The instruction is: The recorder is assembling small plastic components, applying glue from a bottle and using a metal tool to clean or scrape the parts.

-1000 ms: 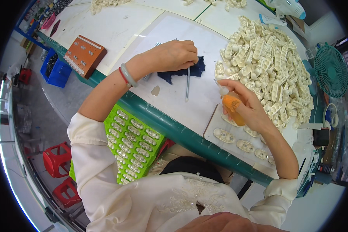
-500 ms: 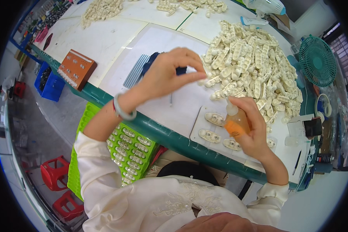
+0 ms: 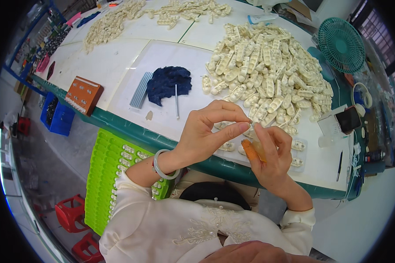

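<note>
My right hand [image 3: 274, 160] is closed round a small translucent squeeze bottle [image 3: 260, 147] with an amber tint. Something orange [image 3: 251, 151] shows at the fingers, against the bottle's side. My left hand [image 3: 210, 131] pinches thumb and forefinger together right by the bottle's tip; whatever lies between them is too small to make out. Beneath both hands lies a pale flat plate [image 3: 299, 164] carrying several cream oval pieces [image 3: 297, 145], partly covered by the hands. A large heap of similar cream pieces [image 3: 267, 70] rises just beyond.
Left of the heap are a dark blue cloth [image 3: 169, 83], a thin rod [image 3: 177, 103] and grey-blue strips [image 3: 141, 90]. An orange-brown block [image 3: 84, 95] sits by the table edge. A green tray [image 3: 102, 179] with pieces stands below it. A green fan [image 3: 341, 44] stands right.
My left hand has come down and right, from over the blue cloth to the bottle's tip. My right hand has shifted slightly left and down with the bottle. The view has moved as well.
</note>
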Motion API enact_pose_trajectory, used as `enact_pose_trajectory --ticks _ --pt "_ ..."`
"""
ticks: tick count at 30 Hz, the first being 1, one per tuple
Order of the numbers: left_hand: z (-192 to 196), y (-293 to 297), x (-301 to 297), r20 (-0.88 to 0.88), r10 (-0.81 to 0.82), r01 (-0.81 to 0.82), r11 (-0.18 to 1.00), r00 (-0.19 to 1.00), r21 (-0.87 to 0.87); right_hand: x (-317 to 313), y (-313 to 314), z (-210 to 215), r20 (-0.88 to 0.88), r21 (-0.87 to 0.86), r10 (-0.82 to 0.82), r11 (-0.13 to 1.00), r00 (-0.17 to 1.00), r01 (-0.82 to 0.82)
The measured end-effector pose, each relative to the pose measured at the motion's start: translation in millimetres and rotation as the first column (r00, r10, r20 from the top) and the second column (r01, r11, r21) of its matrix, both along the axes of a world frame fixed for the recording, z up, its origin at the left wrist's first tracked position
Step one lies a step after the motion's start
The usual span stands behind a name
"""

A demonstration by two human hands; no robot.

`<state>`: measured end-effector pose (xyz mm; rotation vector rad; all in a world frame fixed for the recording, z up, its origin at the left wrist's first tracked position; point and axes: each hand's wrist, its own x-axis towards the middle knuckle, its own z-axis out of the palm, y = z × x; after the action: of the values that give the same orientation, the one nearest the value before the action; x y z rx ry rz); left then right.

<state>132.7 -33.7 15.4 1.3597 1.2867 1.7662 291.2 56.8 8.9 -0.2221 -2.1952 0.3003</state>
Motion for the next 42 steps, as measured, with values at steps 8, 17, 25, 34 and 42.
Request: enact_pose_trajectory --ticks 8,17,25,34,42 --pt "4.7 8.8 29.8 0.087 0.035 -0.037 0.999 0.996 0.017 18.2 -1.1 -5.8 -0.085 0.210 -0.149 0.964 0.985 0.164" --pt "11.7 18.8 41.7 -0.107 0.094 -0.085 0.993 0.990 0.086 32.6 -4.4 -3.6 -0.146 0.098 -0.165 0.979 0.975 0.181" --pt "16.1 27.0 41.9 -0.231 0.188 -0.159 0.978 0.955 0.138 60.6 1.6 -2.8 -0.401 -0.804 0.309 0.332 0.862 -0.493" --pt "20.6 27.9 51.5 -0.090 -0.009 0.012 1.000 0.996 0.028 61.7 3.7 -1.3 -0.543 -0.822 0.298 0.001 0.785 -0.569" --pt "19.1 27.4 50.6 -0.064 -0.071 0.072 0.997 0.995 0.018 61.7 4.1 -3.2 -0.545 -0.822 0.295 -0.005 0.785 -0.569"
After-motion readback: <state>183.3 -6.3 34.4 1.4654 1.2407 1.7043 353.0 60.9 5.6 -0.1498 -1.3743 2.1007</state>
